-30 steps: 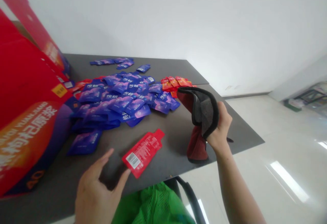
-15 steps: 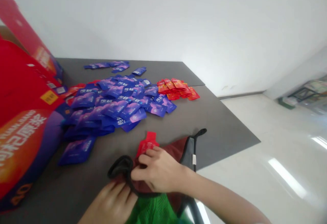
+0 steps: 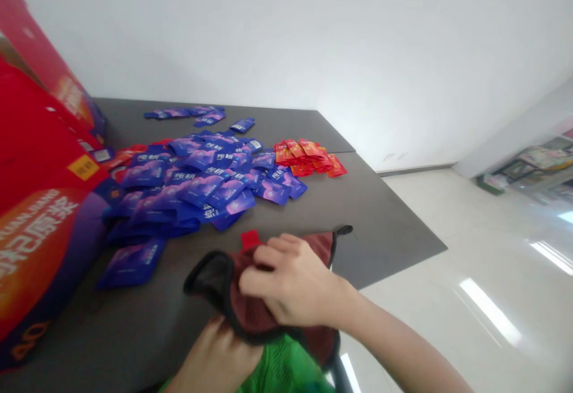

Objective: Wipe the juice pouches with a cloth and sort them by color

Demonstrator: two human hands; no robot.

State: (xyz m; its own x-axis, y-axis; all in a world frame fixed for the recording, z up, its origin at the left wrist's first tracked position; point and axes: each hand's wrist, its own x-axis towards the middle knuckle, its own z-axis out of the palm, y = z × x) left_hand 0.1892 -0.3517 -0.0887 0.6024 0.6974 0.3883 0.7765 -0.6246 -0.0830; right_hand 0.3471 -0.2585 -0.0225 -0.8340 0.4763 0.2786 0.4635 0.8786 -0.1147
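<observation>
A brown cloth (image 3: 250,312) with black edging is bunched at the table's near edge. My right hand (image 3: 290,279) is closed on it from above, with fingers curled into the fabric. Just beyond those fingers the top of a red pouch (image 3: 250,239) sticks out, and the cloth and hand hide the rest of it. My left hand (image 3: 219,351) grips the cloth's near black edge from below, its fingertips out of sight. Ahead lies a heap of purple-blue pouches (image 3: 210,184), one separate purple pouch (image 3: 129,263) lying at its near left.
Red-orange pouches (image 3: 308,155) are piled right of the heap, and several purple pouches (image 3: 206,117) lie behind it. A large red carton (image 3: 40,160) fills the left side of the grey table (image 3: 358,214). White wall behind; shiny floor to the right.
The red pouch, mostly visible before, is now largely covered by the cloth and right hand. My right hand has shifted slightly up and right, drawing the cloth; my left hand has moved right.
</observation>
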